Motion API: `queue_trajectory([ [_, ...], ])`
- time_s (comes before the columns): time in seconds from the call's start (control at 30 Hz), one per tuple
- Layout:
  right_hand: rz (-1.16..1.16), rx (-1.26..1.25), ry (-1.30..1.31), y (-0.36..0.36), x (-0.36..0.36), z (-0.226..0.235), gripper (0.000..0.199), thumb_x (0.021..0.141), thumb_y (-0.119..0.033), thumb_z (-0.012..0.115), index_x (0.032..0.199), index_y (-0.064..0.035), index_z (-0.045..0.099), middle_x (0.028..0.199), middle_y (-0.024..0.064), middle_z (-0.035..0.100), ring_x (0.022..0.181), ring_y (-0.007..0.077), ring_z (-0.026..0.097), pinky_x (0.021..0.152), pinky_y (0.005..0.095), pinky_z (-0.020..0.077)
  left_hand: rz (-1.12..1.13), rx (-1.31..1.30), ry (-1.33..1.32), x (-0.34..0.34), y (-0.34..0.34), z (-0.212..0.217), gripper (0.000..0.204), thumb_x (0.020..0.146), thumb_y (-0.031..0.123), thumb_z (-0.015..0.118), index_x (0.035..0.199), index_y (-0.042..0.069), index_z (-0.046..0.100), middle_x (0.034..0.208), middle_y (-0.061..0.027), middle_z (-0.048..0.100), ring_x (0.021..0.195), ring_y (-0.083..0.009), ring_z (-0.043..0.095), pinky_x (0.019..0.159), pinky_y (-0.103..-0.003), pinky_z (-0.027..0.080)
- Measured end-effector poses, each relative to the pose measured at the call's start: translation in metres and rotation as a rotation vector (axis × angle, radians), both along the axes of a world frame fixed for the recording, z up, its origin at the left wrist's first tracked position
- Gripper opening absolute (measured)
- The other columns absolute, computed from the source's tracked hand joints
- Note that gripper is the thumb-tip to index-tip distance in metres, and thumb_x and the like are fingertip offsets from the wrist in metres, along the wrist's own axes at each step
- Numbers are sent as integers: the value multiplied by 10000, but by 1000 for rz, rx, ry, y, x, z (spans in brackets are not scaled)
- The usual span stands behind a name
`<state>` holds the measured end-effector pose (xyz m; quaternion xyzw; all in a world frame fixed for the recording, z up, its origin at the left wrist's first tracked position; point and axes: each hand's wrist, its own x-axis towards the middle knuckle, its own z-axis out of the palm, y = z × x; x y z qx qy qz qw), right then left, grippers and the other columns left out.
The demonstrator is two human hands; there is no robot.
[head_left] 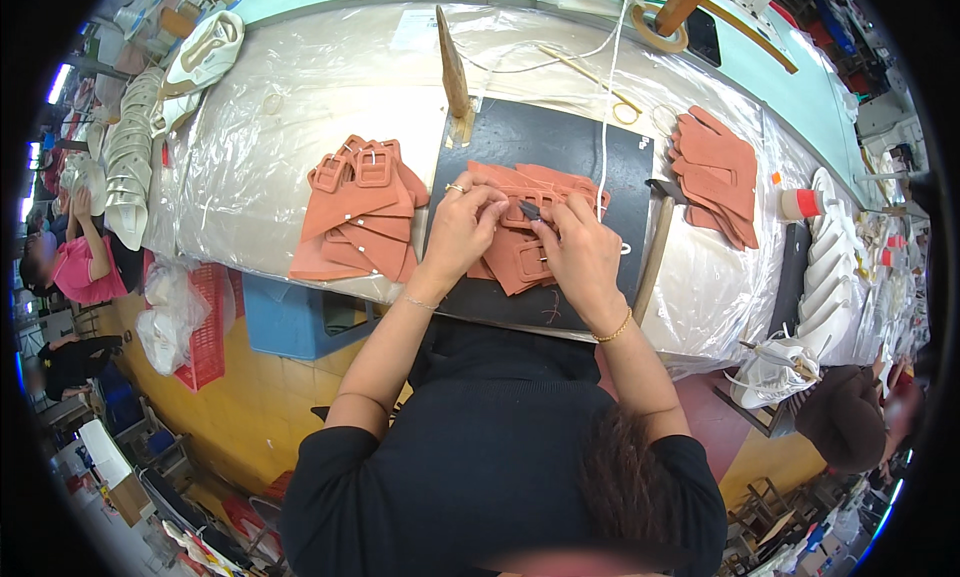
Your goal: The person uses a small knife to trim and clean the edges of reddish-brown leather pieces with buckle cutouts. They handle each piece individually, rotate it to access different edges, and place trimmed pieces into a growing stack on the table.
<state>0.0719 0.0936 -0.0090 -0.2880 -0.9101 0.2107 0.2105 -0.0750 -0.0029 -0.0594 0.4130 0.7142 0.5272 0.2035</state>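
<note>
My left hand (462, 222) and my right hand (578, 245) meet over a terracotta leather strap piece with a square buckle (521, 217) on a black mat (560, 147). Both hands pinch that piece; the right also holds a small dark tool (530, 209) at the buckle. More of the same pieces lie under the hands (515, 262). A stack of buckled pieces (358, 212) sits to the left of the mat. A stack of plain terracotta pieces (718, 172) lies at the right.
A hammer (655, 242) lies along the mat's right edge. A wooden block (452, 72) stands behind the mat. White shoe parts line the left (125, 167) and right (825, 267) table ends. A red cup (800, 204), tape roll (660, 27) and white cord (606, 107) are nearby. Other people work at both sides.
</note>
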Motion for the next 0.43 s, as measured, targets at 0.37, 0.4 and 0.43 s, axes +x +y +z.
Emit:
queue_trajectory([
  [0.37,222,178,-393,21,-34,32,111,764,-134,707,790,-57,631,849,79,576,677,301,641,559,406,497,67,-15,-475,0,5,-13,118,908,76,619,858,-30,631,837,-27,566,663,-87,590,571,-229,502],
  [0.4,238,200,-413,21,-37,34,106,763,-134,706,790,-60,634,860,81,583,685,300,646,564,404,501,62,-30,-487,-1,5,-14,121,923,93,614,874,-16,636,830,-14,559,686,-82,594,581,-222,512],
  [0.43,252,220,-446,21,-41,37,100,762,-133,704,789,-63,637,871,83,590,692,300,651,569,402,505,75,-24,-491,-2,3,-14,121,923,93,614,874,-16,636,830,-14,559,686,-82,594,581,-222,512],
])
